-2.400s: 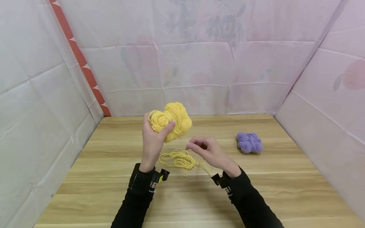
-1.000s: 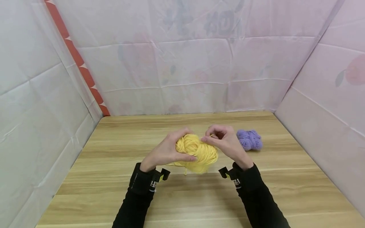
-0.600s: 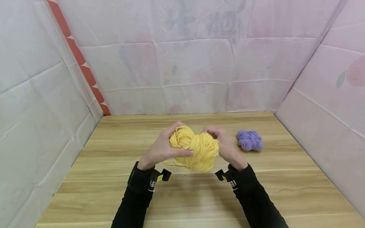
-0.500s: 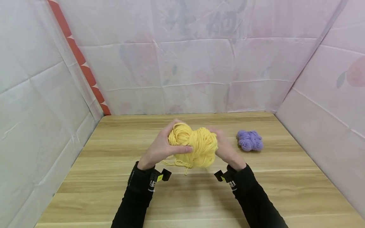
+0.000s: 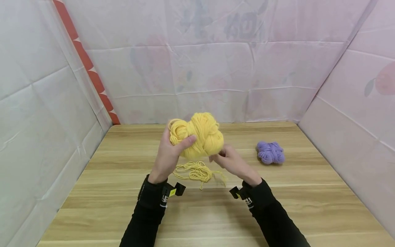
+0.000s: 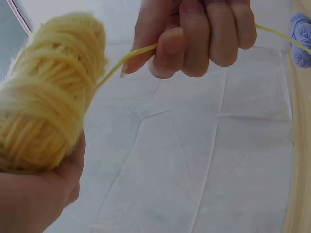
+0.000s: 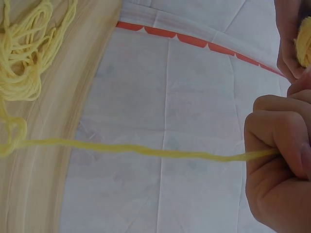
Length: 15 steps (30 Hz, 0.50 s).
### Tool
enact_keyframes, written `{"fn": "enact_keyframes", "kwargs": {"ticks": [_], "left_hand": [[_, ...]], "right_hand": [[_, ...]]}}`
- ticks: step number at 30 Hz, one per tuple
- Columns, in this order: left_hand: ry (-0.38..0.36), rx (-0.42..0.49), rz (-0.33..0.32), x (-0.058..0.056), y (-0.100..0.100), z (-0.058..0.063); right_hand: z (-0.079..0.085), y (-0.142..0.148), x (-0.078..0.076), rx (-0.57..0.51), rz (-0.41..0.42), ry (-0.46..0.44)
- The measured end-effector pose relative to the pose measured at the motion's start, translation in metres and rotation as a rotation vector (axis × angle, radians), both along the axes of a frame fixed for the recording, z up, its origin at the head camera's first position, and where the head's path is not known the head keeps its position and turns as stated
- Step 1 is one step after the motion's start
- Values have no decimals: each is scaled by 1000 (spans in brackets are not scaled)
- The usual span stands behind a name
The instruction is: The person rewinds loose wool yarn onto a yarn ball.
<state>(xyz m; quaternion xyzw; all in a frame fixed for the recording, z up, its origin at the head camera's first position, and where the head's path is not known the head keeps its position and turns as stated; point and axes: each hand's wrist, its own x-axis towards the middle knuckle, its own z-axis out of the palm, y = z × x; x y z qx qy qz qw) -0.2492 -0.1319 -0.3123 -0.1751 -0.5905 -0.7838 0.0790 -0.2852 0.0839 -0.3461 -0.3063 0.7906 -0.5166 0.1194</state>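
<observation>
My left hand (image 5: 166, 154) grips a thick yellow yarn skein (image 5: 202, 133) at its left end, raised above the table with the thumb across its front. Just below and right of the skein is my right hand (image 5: 232, 163). Its thumb and forefinger pinch a yellow strand (image 6: 119, 65) running from the skein, as the left wrist view shows. From the curled fingers (image 7: 272, 126) the strand continues down to a loose pile of yellow yarn (image 5: 197, 171) on the table under the hands. In the head view the skein partly covers the right fingertips.
A small purple yarn skein (image 5: 270, 152) lies on the wooden table (image 5: 308, 206) to the right. Pale printed sheets (image 5: 213, 68) wall the table at the back and both sides. A red scalloped strip (image 5: 83, 56) runs down the back left corner.
The left hand has lifted and tilted the yellow skein up and away from the right hand, uncovering the loose pile. The right hand has moved lower and slightly left. The purple skein stays put.
</observation>
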Motion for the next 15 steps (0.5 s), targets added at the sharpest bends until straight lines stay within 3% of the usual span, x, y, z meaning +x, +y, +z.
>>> {"fn": "enact_keyframes", "kwargs": {"ticks": [9, 15], "left_hand": [[84, 253, 204, -8, -7, 0], [93, 319, 300, -10, -13, 0]], "right_hand": [[0, -2, 0, 69, 101, 44], [1, -2, -1, 92, 189, 62]]}}
